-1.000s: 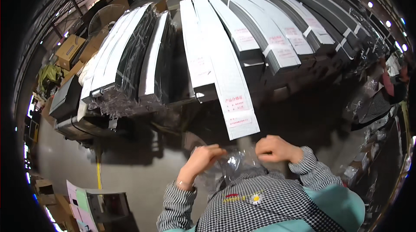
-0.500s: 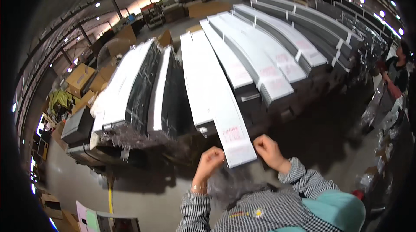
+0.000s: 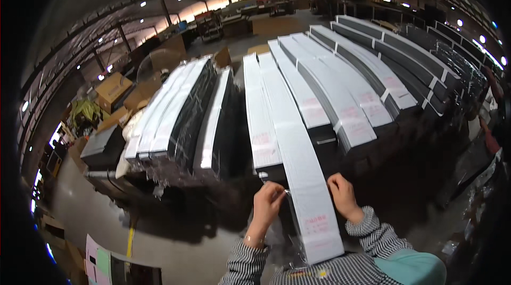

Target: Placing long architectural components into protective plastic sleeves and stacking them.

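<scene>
A long white panel [image 3: 306, 178] with faint red print juts from the stack toward me, its near end close to my body. My left hand [image 3: 269, 201] is beside its left edge, with thumb and fingers pinched on clear plastic film [image 3: 290, 226]. The film hangs in folds along that edge and around the panel's near end. At the opposite edge is my right hand [image 3: 343, 194], fingers curled closed against the panel. What those fingers grip is too small to make out.
Rows of stacked white-topped panels [image 3: 340, 93] extend ahead and to the right. Plastic-wrapped stacks [image 3: 170, 109] stand at the left, with cardboard boxes [image 3: 113, 91] beyond. Another person [image 3: 489, 136] is at the far right. A yellow line [image 3: 130, 240] marks the floor at lower left.
The panel's near end now lies closer to my body. My hands have gone from beside that end to farther up the panel's edges. The view has shifted slightly.
</scene>
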Tool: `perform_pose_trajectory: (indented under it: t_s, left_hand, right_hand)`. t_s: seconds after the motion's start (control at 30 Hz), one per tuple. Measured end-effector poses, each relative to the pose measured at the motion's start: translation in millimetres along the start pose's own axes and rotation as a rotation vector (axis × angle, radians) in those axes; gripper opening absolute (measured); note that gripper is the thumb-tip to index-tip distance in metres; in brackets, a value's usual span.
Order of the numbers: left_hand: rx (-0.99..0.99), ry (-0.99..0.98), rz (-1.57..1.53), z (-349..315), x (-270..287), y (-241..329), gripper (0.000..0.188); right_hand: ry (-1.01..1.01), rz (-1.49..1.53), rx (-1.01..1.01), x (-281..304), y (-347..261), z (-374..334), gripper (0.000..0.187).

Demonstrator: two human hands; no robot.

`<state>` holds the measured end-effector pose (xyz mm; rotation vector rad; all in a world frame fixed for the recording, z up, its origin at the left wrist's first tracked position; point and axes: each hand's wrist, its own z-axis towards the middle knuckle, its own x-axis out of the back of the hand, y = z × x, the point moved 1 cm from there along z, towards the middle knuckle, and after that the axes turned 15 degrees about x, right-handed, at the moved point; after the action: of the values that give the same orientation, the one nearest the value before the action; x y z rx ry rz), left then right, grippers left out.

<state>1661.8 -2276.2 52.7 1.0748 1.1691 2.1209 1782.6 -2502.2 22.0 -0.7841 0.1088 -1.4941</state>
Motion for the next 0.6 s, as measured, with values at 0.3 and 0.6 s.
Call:
perform_pose_trajectory:
  t_s: [0.3, 0.6]
  left_hand:
    - [0.612, 0.174, -0.577, -76, -102, -102, 0.041]
    - [0.623, -0.061, 0.106, -172, -130, -224, 0.029]
  right_hand:
    - [0.101, 0.136, -0.446, -74, 54, -94, 0.035]
    - [-0.139, 0.164, -0.83, -118, 142, -295, 0.043]
